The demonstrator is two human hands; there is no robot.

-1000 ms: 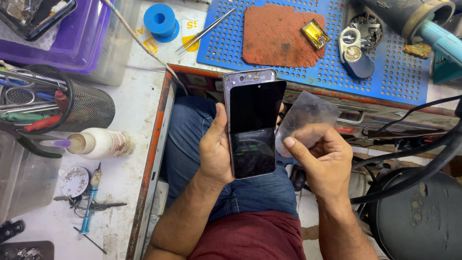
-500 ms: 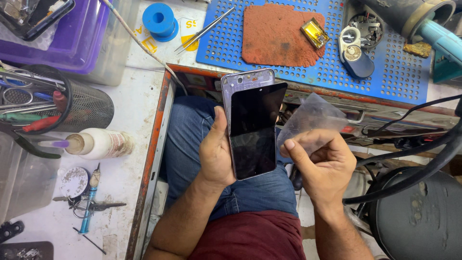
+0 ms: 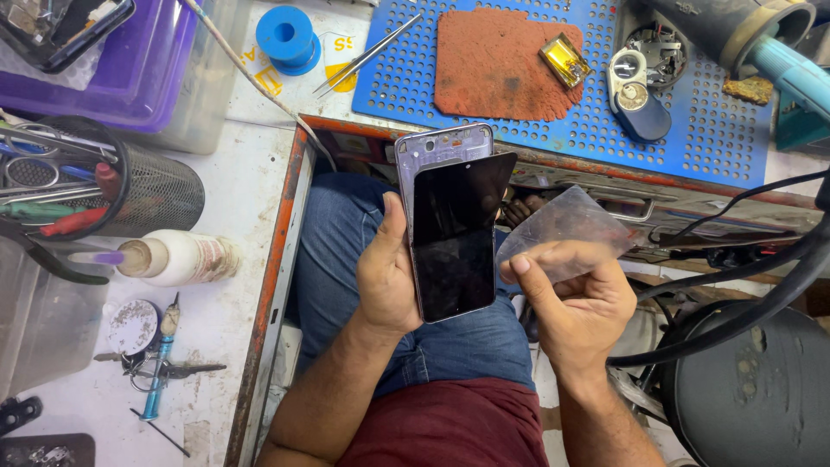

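My left hand point(image 3: 387, 275) grips a phone point(image 3: 443, 164) with a silver frame. Its black glass screen point(image 3: 458, 233) is lifted askew off the frame, tilted out to the right at the top. My right hand point(image 3: 577, 303) pinches a clear plastic film point(image 3: 566, 227) between thumb and fingers, just right of the screen. Both hands are over my lap, with blue jeans below them.
A blue perforated mat point(image 3: 700, 130) at the back holds a reddish pad point(image 3: 497, 65), a small yellow part point(image 3: 564, 60) and tweezers point(image 3: 367, 56). On the left are a mesh tool cup point(image 3: 147, 195), a white bottle point(image 3: 177, 258) and a blue spool point(image 3: 287, 36). Black cables point(image 3: 743, 303) run at the right.
The screen's top has swung further right, away from the frame. My right hand with the film has shifted slightly to the right.
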